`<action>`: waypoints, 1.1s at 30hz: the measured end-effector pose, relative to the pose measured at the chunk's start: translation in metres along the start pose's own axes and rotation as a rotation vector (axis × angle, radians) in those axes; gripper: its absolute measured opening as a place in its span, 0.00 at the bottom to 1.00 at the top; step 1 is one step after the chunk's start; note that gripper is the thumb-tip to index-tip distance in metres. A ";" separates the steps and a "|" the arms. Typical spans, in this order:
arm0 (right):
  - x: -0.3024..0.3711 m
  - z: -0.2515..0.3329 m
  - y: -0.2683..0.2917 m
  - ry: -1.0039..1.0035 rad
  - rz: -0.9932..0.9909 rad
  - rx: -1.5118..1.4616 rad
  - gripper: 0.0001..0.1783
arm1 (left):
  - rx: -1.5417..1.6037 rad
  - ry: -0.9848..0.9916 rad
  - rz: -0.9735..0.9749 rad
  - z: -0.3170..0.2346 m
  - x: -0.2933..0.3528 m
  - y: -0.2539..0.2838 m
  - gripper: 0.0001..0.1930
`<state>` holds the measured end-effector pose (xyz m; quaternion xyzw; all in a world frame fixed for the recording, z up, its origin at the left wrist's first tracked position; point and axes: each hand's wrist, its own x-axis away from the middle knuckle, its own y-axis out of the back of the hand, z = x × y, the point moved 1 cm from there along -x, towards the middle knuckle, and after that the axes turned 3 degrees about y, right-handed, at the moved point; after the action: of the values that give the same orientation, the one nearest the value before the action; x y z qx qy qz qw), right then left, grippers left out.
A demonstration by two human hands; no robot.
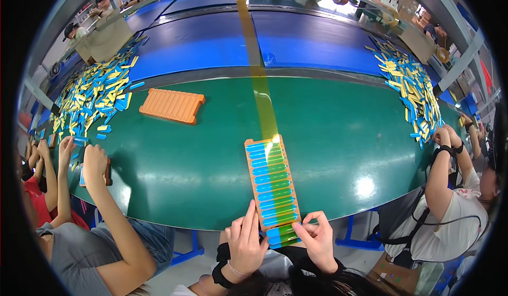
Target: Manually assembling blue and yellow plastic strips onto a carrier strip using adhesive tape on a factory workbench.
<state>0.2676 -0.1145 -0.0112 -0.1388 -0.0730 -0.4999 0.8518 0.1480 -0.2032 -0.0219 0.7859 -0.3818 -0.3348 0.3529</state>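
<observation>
Left hand point(245, 243) extended, right hand point(318, 242) close (fingers curled)

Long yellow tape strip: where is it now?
Head view, about the middle: the yellow tape runs down over the green table, then over the blue pieces in the orange tray, toward the right hand.

Orange tray point(252, 175) bearing a row of blue strips point(264, 187) under clear yellow tape point(263, 103).
The narrow tray lies lengthwise on the green tabletop point(338, 111), its far end tilted slightly left; round-ended strips sit crosswise in it, the tape covering their right portions (they look green there), and more blue pieces point(274, 233) hang past the near end.
</observation>
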 end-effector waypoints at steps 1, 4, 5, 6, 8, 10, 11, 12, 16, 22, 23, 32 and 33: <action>-0.001 -0.002 0.000 -0.002 -0.004 0.007 0.11 | -0.011 -0.011 -0.007 0.001 0.000 -0.001 0.31; -0.004 -0.003 -0.002 -0.017 -0.016 -0.017 0.12 | -0.017 -0.021 -0.015 0.002 -0.001 -0.002 0.31; -0.005 -0.003 -0.003 -0.020 -0.017 -0.016 0.12 | -0.015 -0.022 -0.019 0.002 -0.001 -0.002 0.30; -0.005 -0.003 -0.003 -0.025 -0.021 -0.012 0.13 | -0.015 -0.020 -0.017 0.004 -0.002 -0.001 0.30; -0.006 -0.003 -0.003 -0.033 -0.027 -0.006 0.13 | -0.100 -0.099 -0.031 0.008 -0.005 0.001 0.31; -0.006 -0.003 -0.003 -0.034 -0.038 -0.003 0.14 | -0.097 -0.152 -0.052 0.011 -0.012 0.007 0.30; -0.006 -0.003 -0.003 -0.036 -0.039 -0.002 0.14 | -0.096 -0.207 -0.073 0.013 -0.014 0.010 0.30; -0.006 -0.004 -0.004 -0.038 -0.048 -0.015 0.14 | -0.102 -0.265 -0.091 0.018 -0.012 0.008 0.25; -0.006 -0.008 -0.001 -0.026 -0.048 -0.022 0.15 | -0.273 -0.761 0.056 0.028 -0.021 0.015 0.19; -0.008 0.006 0.010 -0.003 -0.057 0.402 0.13 | -0.197 -0.716 0.143 0.028 -0.026 0.018 0.20; -0.008 0.013 0.012 0.064 -0.116 0.292 0.11 | -0.194 -0.701 0.146 0.027 -0.024 0.018 0.20; -0.034 0.041 -0.010 0.283 0.273 0.711 0.13 | -0.245 -0.834 0.102 0.014 -0.032 0.030 0.20; -0.035 0.041 -0.011 0.311 0.300 0.729 0.12 | -0.249 -0.829 0.097 0.012 -0.035 0.032 0.20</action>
<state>0.2419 -0.0775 0.0206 0.2396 -0.0946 -0.3270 0.9092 0.1096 -0.1927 0.0065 0.5175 -0.4846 -0.6485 0.2772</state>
